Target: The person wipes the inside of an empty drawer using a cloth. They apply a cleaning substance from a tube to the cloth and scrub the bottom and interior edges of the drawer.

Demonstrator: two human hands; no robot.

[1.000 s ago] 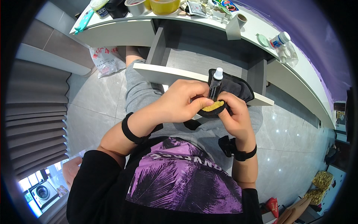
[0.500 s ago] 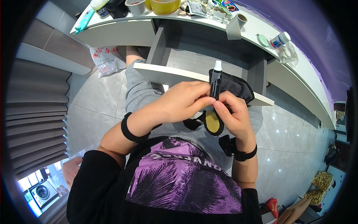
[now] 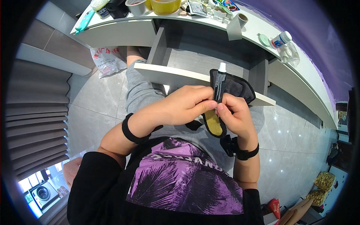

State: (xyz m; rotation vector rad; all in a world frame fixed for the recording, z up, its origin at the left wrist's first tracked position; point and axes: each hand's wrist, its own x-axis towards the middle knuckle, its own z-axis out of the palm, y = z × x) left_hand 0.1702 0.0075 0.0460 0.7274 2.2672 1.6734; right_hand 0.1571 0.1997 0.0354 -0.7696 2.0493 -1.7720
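Observation:
Upright between my hands stands a slim black tube (image 3: pixel 219 87) with a white cap at its top. My left hand (image 3: pixel 189 105) pinches its lower end between thumb and fingers. From the other side, the thumb and bent fingers of my right hand (image 3: pixel 236 112) close on the same bottom end. Under the hands, over my lap, lies a black fabric piece (image 3: pixel 240 90) shaped somewhat like a slipper. Its near end shows a yellow oval (image 3: pixel 214 125) with a black border. My hands hide the middle of this piece.
An open drawer (image 3: pixel 176 75) juts out just beyond my hands. The white desk (image 3: pixel 255 35) above carries tape rolls (image 3: pixel 165 5), a paper roll (image 3: pixel 237 27) and a white-capped bottle (image 3: pixel 281 39). A plastic bag (image 3: pixel 107 62) sits on the floor at left.
The tube has shifted slightly right and leans a little more that way. My left hand has dropped slightly. Both hands keep their grip at its lower end.

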